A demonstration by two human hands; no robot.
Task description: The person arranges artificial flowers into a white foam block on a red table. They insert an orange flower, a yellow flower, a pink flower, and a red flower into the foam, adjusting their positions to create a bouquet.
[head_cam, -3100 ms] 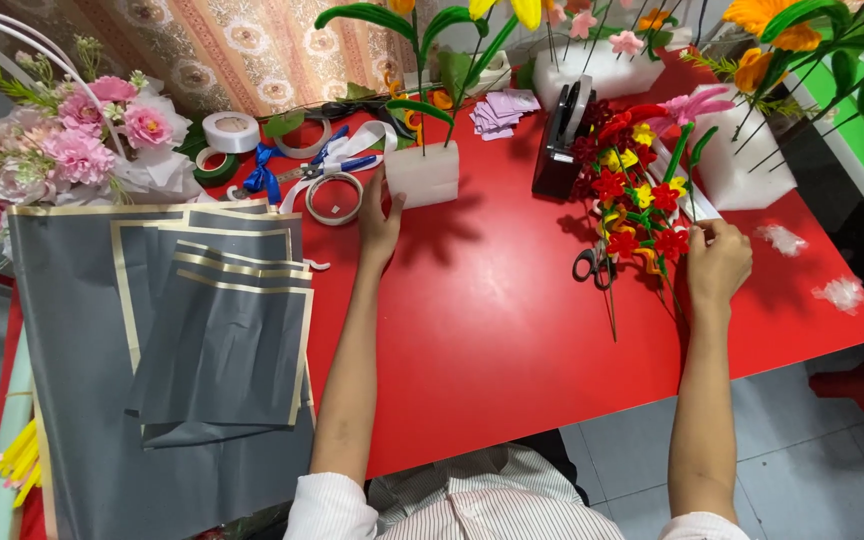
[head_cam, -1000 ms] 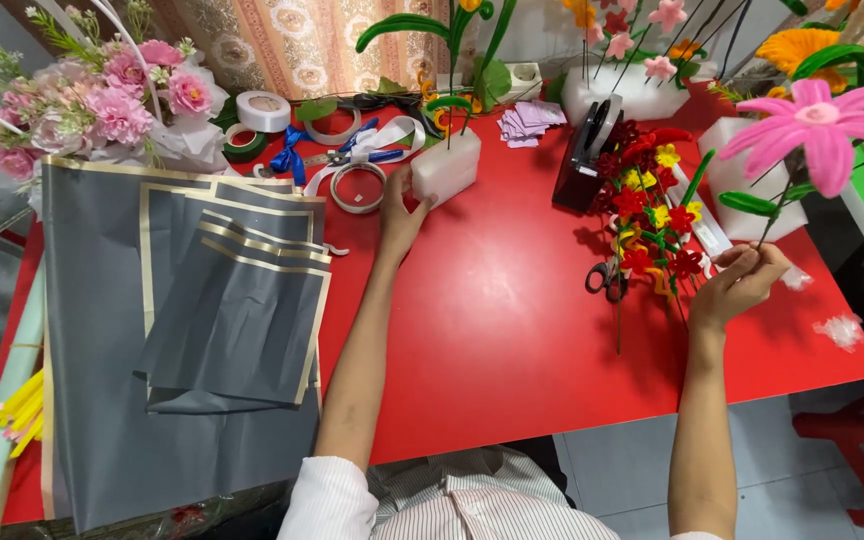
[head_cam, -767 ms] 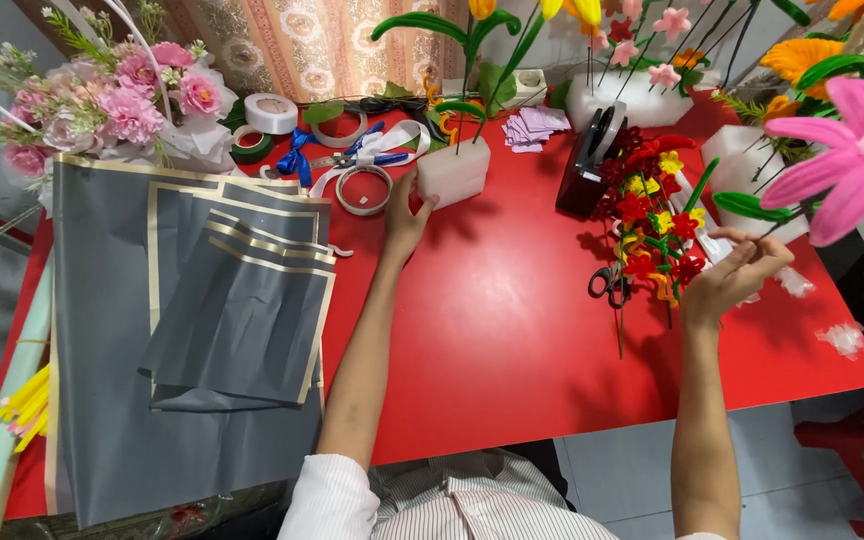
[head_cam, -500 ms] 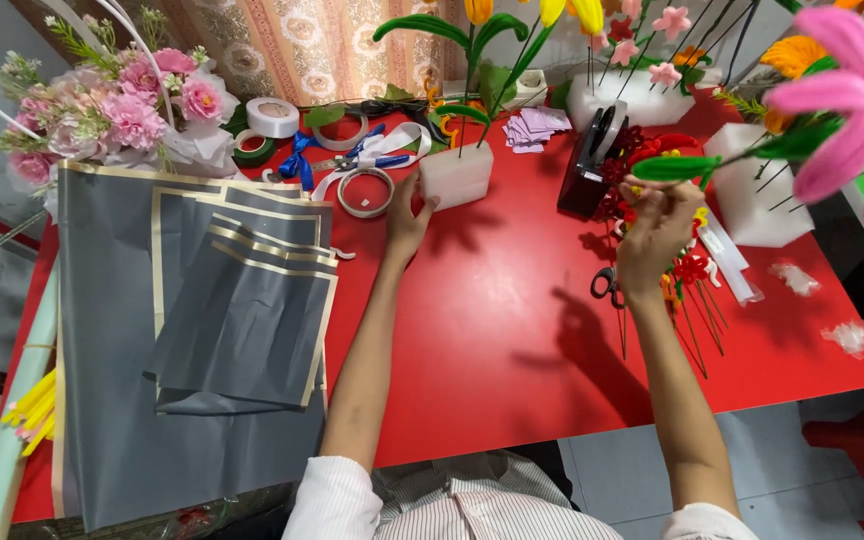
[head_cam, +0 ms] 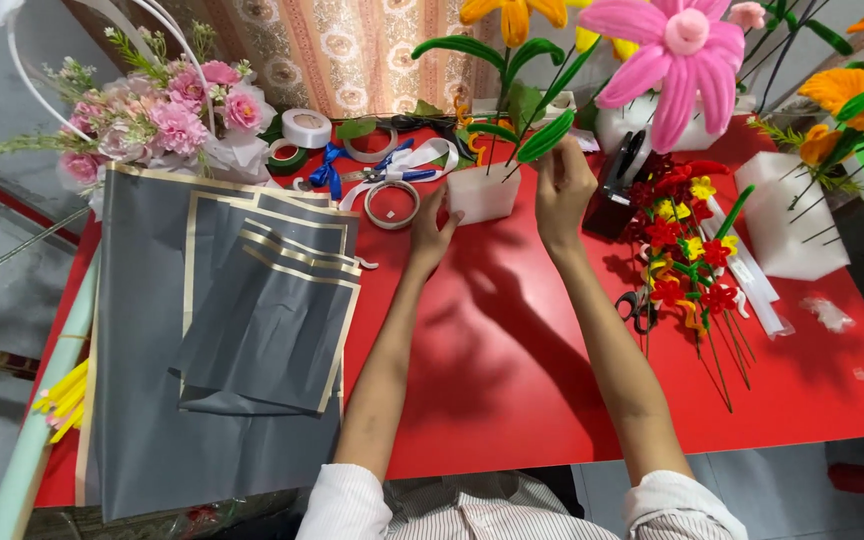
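While the left hand (head_cam: 432, 235) presses its open palm and fingers against the near-left side of the small white foam block (head_cam: 484, 192) at the far middle of the red tabletop (head_cam: 512, 370), I see the right hand (head_cam: 562, 190) pinched around the stem of the large pink pipe-cleaner flower with green leaves (head_cam: 674, 55), just above the block. I cannot tell whether the stem tip has entered the foam.

Findings on risk, as I judge them:

1. The block already carries the yellow pipe-cleaner flower with curved green leaves (head_cam: 512, 30). The pink head is big and stands high, so the block may tip toward the far edge if the left hand eases off.
2. The stem is thin; pushed in at a slant, it could bend or tear out of the foam side.
3. The right forearm lies just beside the bundle of small red and yellow artificial flowers on wire stems (head_cam: 687, 270) and the black-handled scissors (head_cam: 637, 305); a sweep toward the right edge could scatter them.
4. Rolls of white and clear tape (head_cam: 392, 203) and the blue-handled scissors (head_cam: 392, 172) sit close to the left wrist.

Grey wrapping sheets with gold borders (head_cam: 232, 330) cover the left part of the tabletop, well apart from both hands.
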